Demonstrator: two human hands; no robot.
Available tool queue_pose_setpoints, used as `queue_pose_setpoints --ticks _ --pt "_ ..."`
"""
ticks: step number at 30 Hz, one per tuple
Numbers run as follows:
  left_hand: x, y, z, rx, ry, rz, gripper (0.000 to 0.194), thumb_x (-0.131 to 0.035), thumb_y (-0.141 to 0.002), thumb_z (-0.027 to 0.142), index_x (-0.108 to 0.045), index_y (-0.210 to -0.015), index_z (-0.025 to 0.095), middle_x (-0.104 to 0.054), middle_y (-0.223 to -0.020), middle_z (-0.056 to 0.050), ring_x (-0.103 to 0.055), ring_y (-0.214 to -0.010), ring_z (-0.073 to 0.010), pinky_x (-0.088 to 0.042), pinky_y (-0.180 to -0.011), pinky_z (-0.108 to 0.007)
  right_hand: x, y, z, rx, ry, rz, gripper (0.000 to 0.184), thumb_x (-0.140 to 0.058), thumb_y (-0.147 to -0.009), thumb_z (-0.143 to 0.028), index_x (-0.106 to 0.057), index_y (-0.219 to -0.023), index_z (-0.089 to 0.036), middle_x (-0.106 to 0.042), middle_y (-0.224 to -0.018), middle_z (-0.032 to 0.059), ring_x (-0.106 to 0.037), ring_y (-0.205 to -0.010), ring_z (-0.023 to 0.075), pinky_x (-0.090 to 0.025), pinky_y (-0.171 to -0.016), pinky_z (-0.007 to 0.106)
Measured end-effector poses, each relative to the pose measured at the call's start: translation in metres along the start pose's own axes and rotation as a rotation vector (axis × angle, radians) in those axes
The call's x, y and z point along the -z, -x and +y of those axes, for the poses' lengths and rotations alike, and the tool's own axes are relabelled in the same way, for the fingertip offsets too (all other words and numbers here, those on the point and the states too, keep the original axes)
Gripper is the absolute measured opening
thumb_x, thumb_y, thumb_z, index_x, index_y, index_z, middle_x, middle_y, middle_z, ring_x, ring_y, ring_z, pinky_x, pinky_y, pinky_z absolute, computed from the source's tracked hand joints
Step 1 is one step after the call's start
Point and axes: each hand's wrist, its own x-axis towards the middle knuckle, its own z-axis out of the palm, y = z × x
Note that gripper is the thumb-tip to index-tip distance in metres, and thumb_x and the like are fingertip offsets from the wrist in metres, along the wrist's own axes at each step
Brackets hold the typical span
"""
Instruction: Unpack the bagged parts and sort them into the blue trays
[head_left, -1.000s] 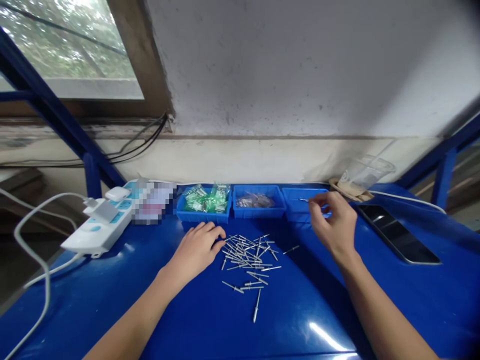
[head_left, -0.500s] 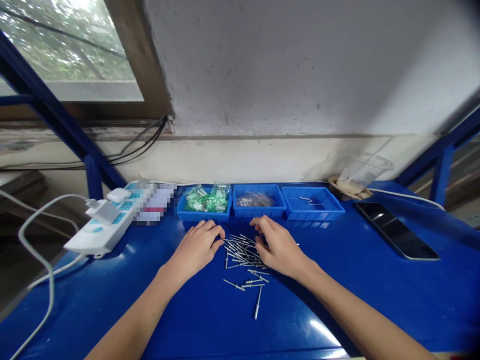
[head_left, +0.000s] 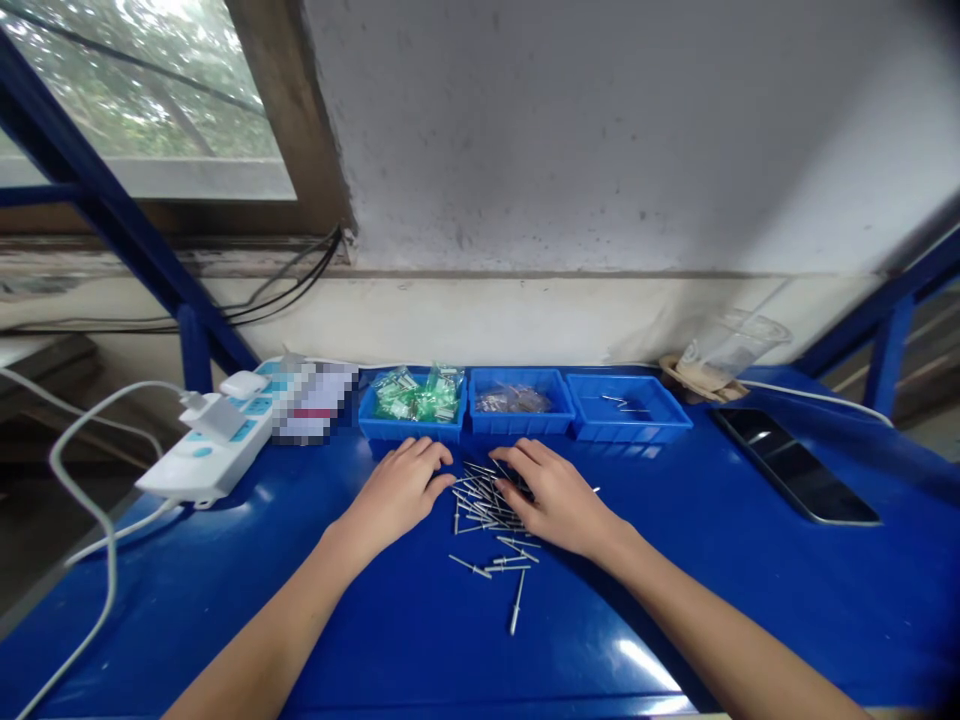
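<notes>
A loose pile of silver pop rivets (head_left: pixel 484 498) lies on the blue table in front of me, with several stray ones, such as a single rivet (head_left: pixel 517 600), nearer to me. My left hand (head_left: pixel 409 485) rests at the pile's left edge, thumb and fingers apart and holding nothing. My right hand (head_left: pixel 551 495) arches over the pile's right side, its thumb and index finger apart with rivets beneath them. Its other fingertips are partly hidden, and part of the pile is covered by this hand.
Behind the hands stand three blue bins: one with green-marked plastic packets (head_left: pixel 420 395), one with small clear bags (head_left: pixel 514 398), one with a few rivets (head_left: pixel 622 403). A power strip (head_left: pixel 217 455) with plugs lies left; a phone (head_left: pixel 791 465) and a plastic cup (head_left: pixel 731 350) are right.
My right hand has shifted slightly left over the pile, its index finger and thumb reaching further across the rivets. My left hand has barely moved. The camera view has shifted a little.
</notes>
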Motion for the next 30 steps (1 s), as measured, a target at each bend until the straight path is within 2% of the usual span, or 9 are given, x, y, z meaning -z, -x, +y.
queue_pose_setpoints --ticks 3,8,13,18,21,23,26,30 --pt "-0.003 -0.001 0.002 0.017 -0.046 0.033 0.018 -0.048 -0.089 0.031 -0.057 -0.104 0.026 -0.058 -0.1 -0.003 -0.053 -0.096 -0.0225 -0.04 -0.087 -0.04 0.001 0.0 0.0 0.01 -0.003 0.006 0.027 -0.048 -0.088 -0.021 -0.052 -0.114 -0.018 -0.059 -0.096 0.0083 -0.056 -0.091 0.0207 -0.047 -0.08 0.038" --pt "-0.004 -0.002 0.007 0.021 -0.074 0.046 0.016 -0.043 -0.091 0.024 -0.059 -0.091 0.024 -0.057 -0.089 -0.003 -0.055 -0.087 -0.021 -0.043 -0.075 -0.034 0.001 0.0 0.0 0.011 0.005 0.0 0.025 -0.047 -0.088 -0.021 -0.054 -0.112 -0.018 -0.059 -0.094 0.0073 -0.055 -0.088 0.0207 -0.047 -0.081 0.039" --pt "-0.006 -0.002 0.01 0.043 -0.071 0.093 0.017 -0.036 -0.092 0.017 -0.052 -0.085 0.018 -0.054 -0.089 -0.005 -0.051 -0.085 -0.0215 -0.042 -0.075 -0.036 0.0 0.0 0.001 0.014 0.009 0.017 0.025 -0.047 -0.088 -0.021 -0.054 -0.113 -0.018 -0.059 -0.095 0.0078 -0.055 -0.087 0.0208 -0.046 -0.08 0.038" --pt "-0.005 0.0 0.023 0.025 0.066 0.132 0.019 -0.03 -0.094 0.018 -0.046 -0.085 0.018 -0.053 -0.089 -0.006 -0.049 -0.085 -0.0208 -0.042 -0.076 -0.037 -0.003 -0.001 0.001 0.078 0.027 0.083 0.025 -0.05 -0.088 -0.023 -0.054 -0.112 -0.018 -0.059 -0.093 0.0078 -0.054 -0.085 0.02 -0.046 -0.076 0.036" --pt "-0.004 0.002 0.031 0.012 0.126 0.133 0.022 -0.029 -0.096 0.023 -0.046 -0.082 0.019 -0.053 -0.087 -0.005 -0.05 -0.083 -0.0205 -0.042 -0.074 -0.036 -0.005 -0.002 -0.001 0.125 0.063 0.128 0.015 -0.048 -0.09 -0.023 -0.058 -0.099 -0.017 -0.059 -0.086 0.0065 -0.052 -0.078 0.0181 -0.044 -0.07 0.033" --pt "-0.003 0.003 0.035 0.019 0.151 0.133 0.024 -0.03 -0.096 0.026 -0.046 -0.08 0.019 -0.054 -0.085 -0.004 -0.051 -0.082 -0.0203 -0.042 -0.072 -0.035 -0.005 -0.002 -0.001 0.144 0.068 0.139 0.015 -0.045 -0.091 -0.022 -0.059 -0.091 -0.017 -0.059 -0.082 0.0058 -0.05 -0.074 0.0168 -0.042 -0.067 0.031" --pt "0.0 0.004 0.037 0.025 0.202 0.147 0.026 -0.03 -0.096 0.028 -0.048 -0.079 0.02 -0.056 -0.081 -0.002 -0.053 -0.08 -0.0191 -0.042 -0.07 -0.033 -0.004 -0.001 -0.002 0.152 0.029 0.162 0.015 -0.045 -0.091 -0.021 -0.059 -0.09 -0.017 -0.058 -0.082 0.0058 -0.049 -0.073 0.016 -0.04 -0.066 0.03" --pt "0.007 0.006 0.038 -0.039 0.326 0.193 0.015 -0.038 -0.094 0.027 -0.052 -0.091 0.021 -0.059 -0.086 -0.001 -0.055 -0.082 -0.0164 -0.043 -0.073 -0.03 0.0 0.001 -0.002 0.125 -0.056 0.213 0.015 -0.045 -0.091 -0.021 -0.059 -0.089 -0.016 -0.058 -0.081 0.0062 -0.05 -0.073 0.016 -0.041 -0.067 0.031"
